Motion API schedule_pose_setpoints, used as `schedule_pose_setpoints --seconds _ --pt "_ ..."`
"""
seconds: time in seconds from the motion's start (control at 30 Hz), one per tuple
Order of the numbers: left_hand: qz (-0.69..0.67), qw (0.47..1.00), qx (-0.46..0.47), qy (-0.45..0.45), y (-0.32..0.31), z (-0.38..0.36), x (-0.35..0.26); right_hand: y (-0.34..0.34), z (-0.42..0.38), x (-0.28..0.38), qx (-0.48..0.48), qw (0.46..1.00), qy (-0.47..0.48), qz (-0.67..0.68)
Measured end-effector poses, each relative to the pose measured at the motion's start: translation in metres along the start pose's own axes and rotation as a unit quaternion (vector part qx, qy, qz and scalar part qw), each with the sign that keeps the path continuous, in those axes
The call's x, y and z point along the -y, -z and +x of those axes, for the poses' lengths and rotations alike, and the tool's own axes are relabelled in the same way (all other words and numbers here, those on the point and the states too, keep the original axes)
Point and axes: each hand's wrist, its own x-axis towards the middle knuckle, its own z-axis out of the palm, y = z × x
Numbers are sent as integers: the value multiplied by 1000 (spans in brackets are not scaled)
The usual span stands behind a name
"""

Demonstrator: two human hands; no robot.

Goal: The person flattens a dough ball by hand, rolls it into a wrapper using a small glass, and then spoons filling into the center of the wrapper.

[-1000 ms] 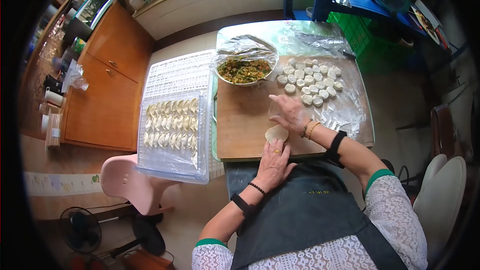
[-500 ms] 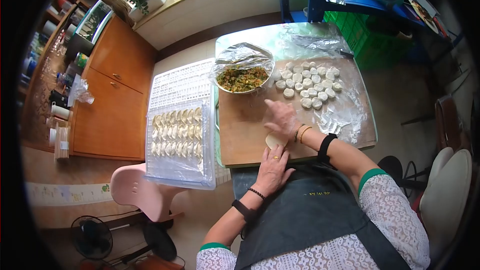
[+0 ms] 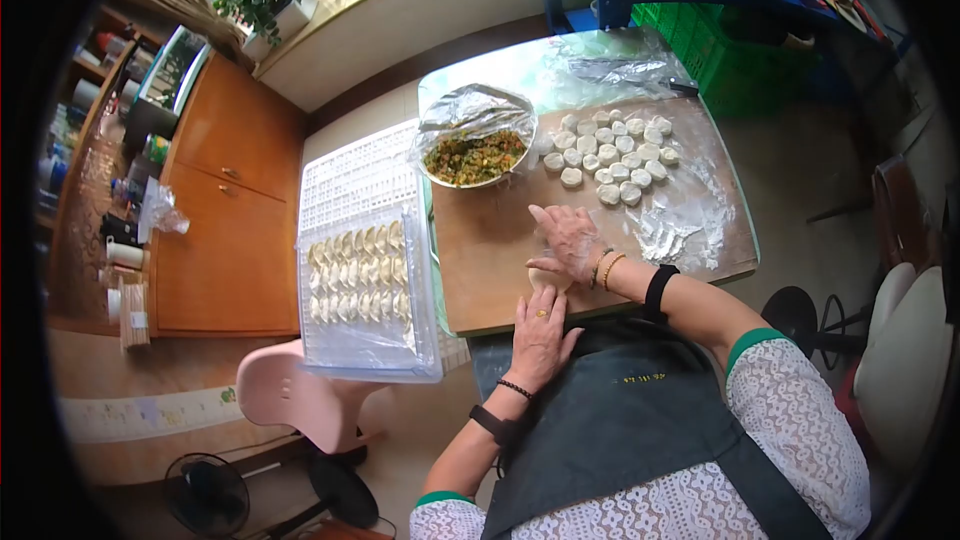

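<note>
Since the earlier frame the right hand point(image 3: 568, 243) has drawn back toward the near edge of the wooden board point(image 3: 490, 240) and now lies flat over the dough wrapper point(image 3: 545, 280), hiding most of it; before, the round of dough lay in plain sight between the two hands. Only a pale sliver shows now, close to the board's near edge, so the wrapper appears to be under pressure from the palm. That hand is open and flat, fingers spread, gripping nothing. The left hand point(image 3: 538, 325) rests at the near edge with its fingertips touching the wrapper's rim, also open and closed on nothing. Otherwise little differs: the small dough pieces point(image 3: 610, 155) sit clustered toward the far right corner, the bowl of filling point(image 3: 472, 155) stands at the far left corner, and the tray of folded dumplings point(image 3: 362, 275) lies off the board's left side.
</note>
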Motion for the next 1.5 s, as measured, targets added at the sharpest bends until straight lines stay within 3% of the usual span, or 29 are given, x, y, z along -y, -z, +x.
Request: schedule_pose_setpoints --seconds 0.13,0.17,0.23,0.27,0.37,0.53,0.6,0.73,0.83,0.97,1.1,1.23,1.33,1.5 --pt "4 999 -39 10 2 -1 0 -1 3 -15 -34 997 -25 64" --pt "8 998 -56 9 2 -2 0 -2 2 -14 -37 997 9 68" --pt "0 1000 -22 13 4 -4 -5 5 -8 -3 -38 994 71 78" --pt "-4 1000 -3 13 4 -4 -6 4 -11 4 5 989 99 111" --pt "9 999 43 23 -5 -11 1 -15 -34 26 -5 990 137 22" --pt "25 1000 3 1 1 -11 -1 -3 5 20 64 998 8 10" --pt "23 1000 -4 -9 4 -7 4 -12 11 9 25 998 -24 52" --pt "-46 995 -7 86 4 3 12 -22 9 -14 -68 975 -107 181" --pt "19 998 -45 45 -4 9 15 -9 -3 -33 -91 973 -56 206" --pt "17 999 -12 -37 -12 30 2 41 -29 -37 -40 980 8 194" --pt "-15 997 54 -61 -8 39 -24 44 -44 -32 -48 986 77 138" --pt "-2 994 70 -88 -11 28 -21 16 -59 -16 -9 996 88 -27" --pt "-5 993 33 -109 -10 27 -19 20 -35 -21 30 999 2 -15" --pt "-29 996 43 -73 -3 32 -15 12 -14 -50 -28 999 -13 -8"
